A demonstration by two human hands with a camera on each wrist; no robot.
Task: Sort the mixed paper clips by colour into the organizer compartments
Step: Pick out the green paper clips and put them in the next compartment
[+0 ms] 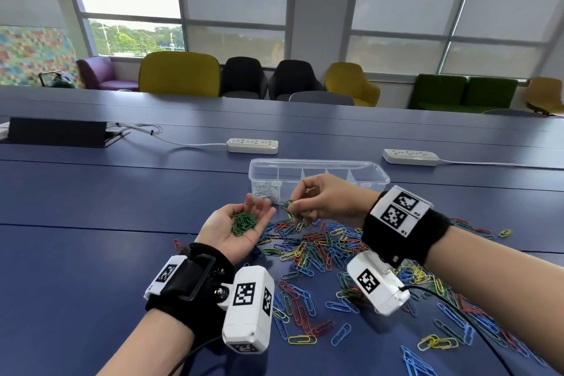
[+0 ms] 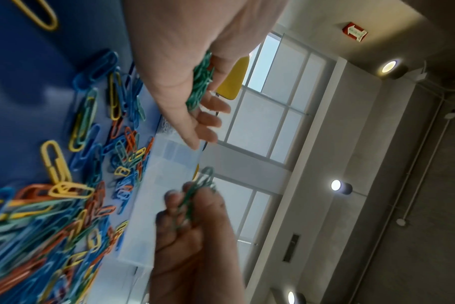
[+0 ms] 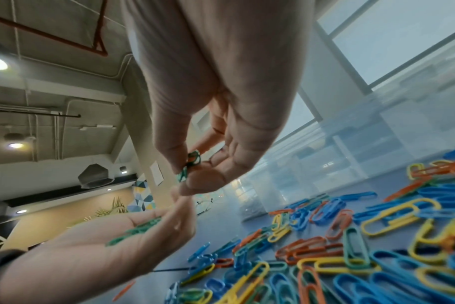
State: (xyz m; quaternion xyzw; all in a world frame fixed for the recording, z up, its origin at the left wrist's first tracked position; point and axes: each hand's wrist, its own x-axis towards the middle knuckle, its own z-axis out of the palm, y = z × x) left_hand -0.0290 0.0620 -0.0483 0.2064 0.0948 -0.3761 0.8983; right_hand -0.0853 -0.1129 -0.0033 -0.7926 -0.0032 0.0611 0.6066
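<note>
My left hand (image 1: 225, 233) is held palm up above the blue table, its fingers relaxed, and a small heap of green paper clips (image 1: 243, 223) lies in the palm. Just to its right, my right hand (image 1: 323, 201) pinches a few more green clips (image 1: 290, 207) between thumb and fingertips; the right wrist view shows these pinched clips (image 3: 191, 162) close above the left hand's fingertips (image 3: 179, 197). Behind both hands stands the clear organizer (image 1: 317, 163), with white clips (image 1: 267, 191) in its leftmost compartment. Mixed clips (image 1: 320, 247) in blue, red, yellow and green are spread beneath and to the right.
Two white power strips (image 1: 252, 145) (image 1: 410, 157) with cables lie behind the organizer. A black box (image 1: 58, 131) sits at the far left. More loose clips (image 1: 457, 314) reach the near right edge. Chairs line the table's far side.
</note>
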